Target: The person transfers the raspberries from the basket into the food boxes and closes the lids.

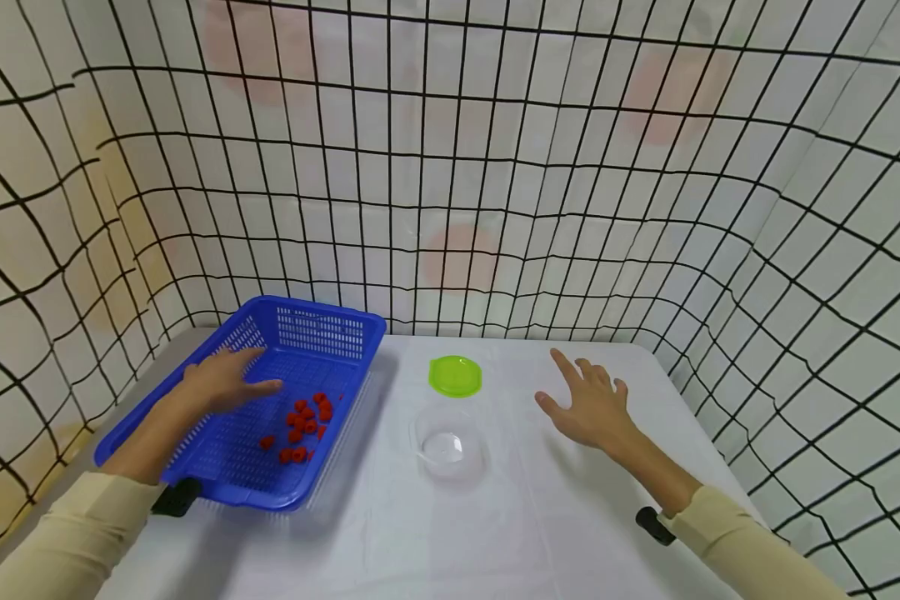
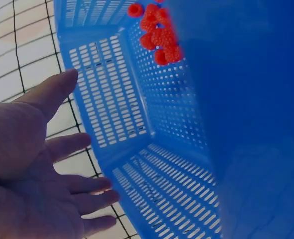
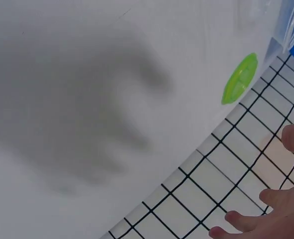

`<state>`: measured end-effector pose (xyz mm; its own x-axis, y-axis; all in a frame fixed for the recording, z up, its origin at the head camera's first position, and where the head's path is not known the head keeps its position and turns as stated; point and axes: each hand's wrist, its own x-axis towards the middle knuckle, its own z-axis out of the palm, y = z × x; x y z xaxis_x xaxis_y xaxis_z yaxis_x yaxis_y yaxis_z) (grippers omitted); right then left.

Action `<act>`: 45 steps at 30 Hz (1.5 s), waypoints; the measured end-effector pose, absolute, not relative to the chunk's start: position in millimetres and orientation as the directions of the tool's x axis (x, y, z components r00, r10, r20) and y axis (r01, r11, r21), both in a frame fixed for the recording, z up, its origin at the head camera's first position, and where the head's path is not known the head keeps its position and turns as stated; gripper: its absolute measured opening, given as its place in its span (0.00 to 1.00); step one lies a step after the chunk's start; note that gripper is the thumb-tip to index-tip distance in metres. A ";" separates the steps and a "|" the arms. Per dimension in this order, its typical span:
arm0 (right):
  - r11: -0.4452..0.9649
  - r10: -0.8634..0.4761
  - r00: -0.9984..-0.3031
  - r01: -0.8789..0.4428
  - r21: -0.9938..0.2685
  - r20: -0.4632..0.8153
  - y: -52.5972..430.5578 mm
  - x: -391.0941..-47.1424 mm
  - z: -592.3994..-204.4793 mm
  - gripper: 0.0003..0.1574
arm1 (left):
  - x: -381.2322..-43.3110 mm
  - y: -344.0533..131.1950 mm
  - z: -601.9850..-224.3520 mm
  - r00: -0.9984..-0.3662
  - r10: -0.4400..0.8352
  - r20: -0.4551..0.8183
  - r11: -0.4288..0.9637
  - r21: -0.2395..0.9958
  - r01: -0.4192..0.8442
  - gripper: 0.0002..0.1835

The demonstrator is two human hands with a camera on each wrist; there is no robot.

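My left hand (image 1: 221,381) hovers over the left side of a blue plastic basket (image 1: 375,342), fingers spread and holding nothing. Inside the basket, toward its right side, lie several red raspberries (image 2: 159,37), loosely heaped. Over the right part of the white table my right hand (image 1: 592,408) hangs in the air with its fingers apart and nothing in them. Between the hands stands a clear round container (image 1: 450,446) with its mouth upward. Behind it a bright green lid (image 1: 456,376) with a small tab lies flat on the table.
A black wire grid (image 1: 461,158) backed by white sheeting encloses the table at the back and both sides. The white tabletop (image 1: 510,533) reaches from the basket to the right edge. Each wrist carries a dark strap-on device (image 1: 656,526).
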<state>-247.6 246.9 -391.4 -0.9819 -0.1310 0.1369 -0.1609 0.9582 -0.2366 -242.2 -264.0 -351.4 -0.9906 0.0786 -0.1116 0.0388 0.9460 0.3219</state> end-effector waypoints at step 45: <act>0.218 -0.208 -0.920 0.288 -0.932 -0.333 178.0 -263.2 -438.9 0.24 | -270.0 -282.8 -353.0 -0.897 0.217 -0.385 0.749 0.655 -0.099 0.26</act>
